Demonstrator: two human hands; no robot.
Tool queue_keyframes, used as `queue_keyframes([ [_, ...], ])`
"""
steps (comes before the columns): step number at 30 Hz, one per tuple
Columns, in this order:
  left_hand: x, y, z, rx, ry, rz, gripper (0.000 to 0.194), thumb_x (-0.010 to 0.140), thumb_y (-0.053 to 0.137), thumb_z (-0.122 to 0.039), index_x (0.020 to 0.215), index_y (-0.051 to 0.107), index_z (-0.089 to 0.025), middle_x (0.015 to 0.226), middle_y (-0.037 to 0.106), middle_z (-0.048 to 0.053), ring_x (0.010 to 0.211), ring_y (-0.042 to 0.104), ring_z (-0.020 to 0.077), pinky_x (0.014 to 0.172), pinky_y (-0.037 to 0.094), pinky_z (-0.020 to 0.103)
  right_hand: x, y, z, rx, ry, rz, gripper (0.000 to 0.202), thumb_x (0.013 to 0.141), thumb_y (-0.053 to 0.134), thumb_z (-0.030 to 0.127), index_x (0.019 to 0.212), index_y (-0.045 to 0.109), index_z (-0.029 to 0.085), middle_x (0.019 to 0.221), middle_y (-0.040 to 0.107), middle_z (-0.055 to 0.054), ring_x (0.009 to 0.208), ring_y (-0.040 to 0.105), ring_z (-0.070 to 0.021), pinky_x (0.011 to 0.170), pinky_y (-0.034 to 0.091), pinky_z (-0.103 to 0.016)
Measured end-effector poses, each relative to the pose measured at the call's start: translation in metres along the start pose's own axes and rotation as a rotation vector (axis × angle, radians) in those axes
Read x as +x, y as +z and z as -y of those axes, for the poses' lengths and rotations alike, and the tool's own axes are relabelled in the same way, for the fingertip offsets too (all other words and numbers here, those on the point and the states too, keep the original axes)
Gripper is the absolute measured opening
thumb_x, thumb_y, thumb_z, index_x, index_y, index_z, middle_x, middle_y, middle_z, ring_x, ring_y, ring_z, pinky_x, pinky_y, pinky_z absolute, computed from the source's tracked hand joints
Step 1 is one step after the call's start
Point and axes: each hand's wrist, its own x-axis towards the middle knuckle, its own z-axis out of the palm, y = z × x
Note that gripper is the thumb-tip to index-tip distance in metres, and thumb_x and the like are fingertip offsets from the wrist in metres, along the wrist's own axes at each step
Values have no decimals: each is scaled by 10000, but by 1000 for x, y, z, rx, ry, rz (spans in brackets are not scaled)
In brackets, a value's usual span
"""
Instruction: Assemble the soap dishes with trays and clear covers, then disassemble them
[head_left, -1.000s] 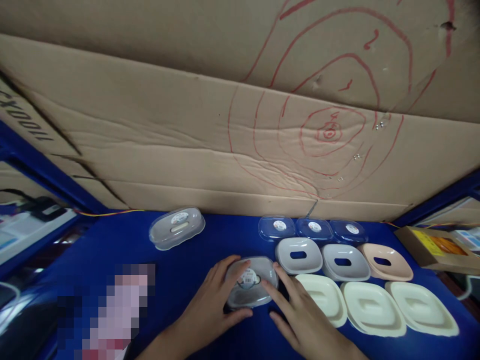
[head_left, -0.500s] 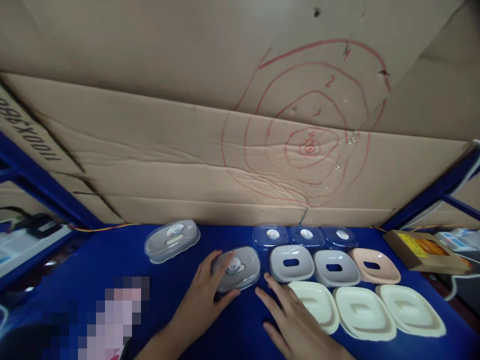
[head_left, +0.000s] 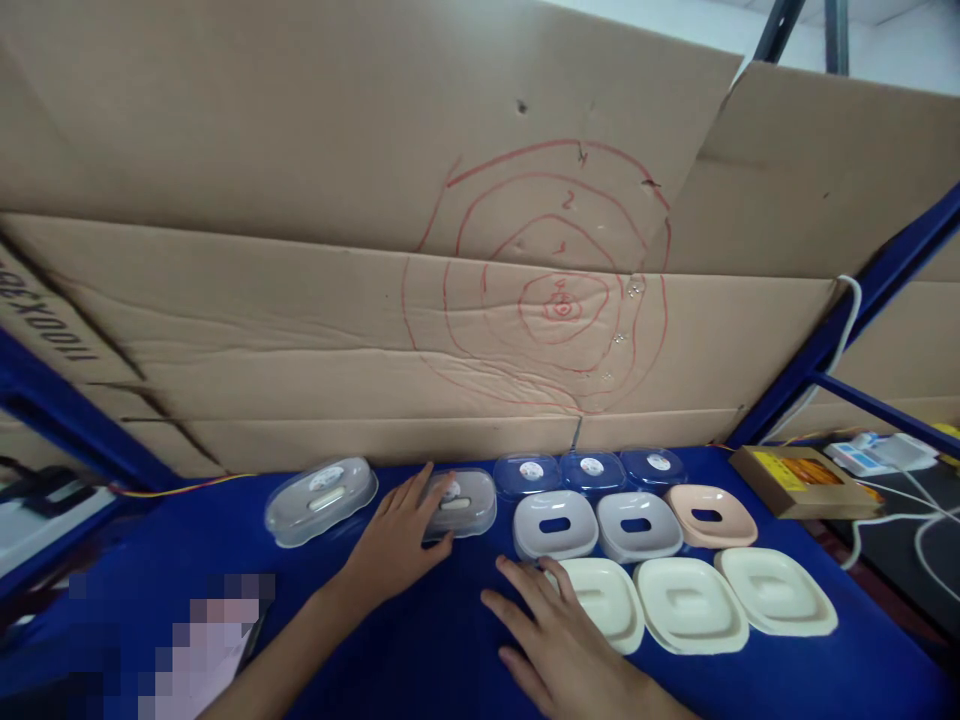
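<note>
My left hand (head_left: 401, 535) is at the left end of a grey soap box with a clear lid (head_left: 474, 505). Its fingers are spread, with the index finger over the lid and the thumb by the near edge. A second lidded grey soap box (head_left: 322, 503) stands farther left. My right hand (head_left: 559, 635) holds nothing, its fingers apart, over the near left corner of a cream soap dish base (head_left: 600, 600), partly hiding it. Beyond it lie grey slotted trays (head_left: 555, 508) and a peach slotted tray (head_left: 711, 517). Clear lids (head_left: 527, 472) with round stickers form the back row.
A cardboard wall (head_left: 300, 300) with red hand-drawn rings rises behind the blue table (head_left: 420, 650). An open cardboard box (head_left: 806, 483) sits at the right edge, near white cables (head_left: 855, 540). A blurred, pixelated object (head_left: 202, 640) is at the lower left.
The soap box by my left hand has shifted away from me, closer to the cardboard wall. My left hand has moved with it. The camera view has tilted up and turned right.
</note>
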Motion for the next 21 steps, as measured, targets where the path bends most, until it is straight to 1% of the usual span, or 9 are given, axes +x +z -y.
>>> queue_keyframes([
  [4, 6, 3, 11, 41, -43, 1, 750, 902, 682, -273, 1616, 476, -172, 1664, 464, 270, 1458, 564, 442, 1164, 483, 612, 0, -2, 2, -18, 33, -23, 577, 1123, 503, 324, 1686, 378, 302, 1768, 365, -116, 1619, 372, -297, 1310, 328, -599],
  [6, 8, 4, 15, 50, -59, -3, 753, 914, 684, -286, 1626, 464, -178, 1669, 459, 265, 1454, 566, 449, 1159, 485, 615, 0, -2, 3, -30, 56, -30, 571, 1125, 504, 337, 1682, 386, 300, 1772, 355, -120, 1609, 387, -310, 1305, 331, -609],
  [7, 9, 4, 17, 49, -64, -3, 743, 932, 689, -327, 1627, 466, -187, 1672, 458, 258, 1445, 573, 456, 1151, 490, 621, 0, -1, 3, -35, 64, -29, 569, 1125, 505, 342, 1680, 390, 296, 1772, 355, -122, 1605, 394, -314, 1302, 336, -611],
  [10, 13, 4, 22, 46, -77, 2, 747, 972, 692, -527, 1620, 487, -215, 1672, 465, 247, 1401, 606, 480, 1123, 501, 656, 1, -1, 2, -41, 68, -14, 564, 1123, 508, 351, 1673, 404, 284, 1768, 361, -128, 1598, 405, -318, 1297, 346, -615],
  [12, 16, 4, 24, 49, -81, 2, 758, 984, 675, -588, 1617, 496, -211, 1665, 474, 250, 1393, 612, 482, 1128, 494, 664, 1, -2, 2, -38, 68, -8, 561, 1123, 505, 353, 1671, 408, 283, 1770, 358, -127, 1602, 399, -316, 1297, 344, -617],
  [18, 20, 7, 28, 41, -121, -11, 688, 1041, 592, -589, 1610, 499, -215, 1659, 486, 243, 1432, 584, 461, 1138, 493, 653, 2, -2, 2, -41, 79, -12, 546, 1120, 512, 340, 1656, 434, 274, 1764, 372, -125, 1606, 392, -312, 1302, 345, -598],
  [21, 20, 10, 26, 56, -142, -24, 704, 1034, 614, -580, 1620, 489, -211, 1696, 425, 249, 1476, 532, 474, 1143, 481, 660, 2, -1, 2, -46, 79, -14, 544, 1122, 508, 339, 1658, 431, 284, 1768, 365, -117, 1605, 396, -311, 1295, 359, -595],
])
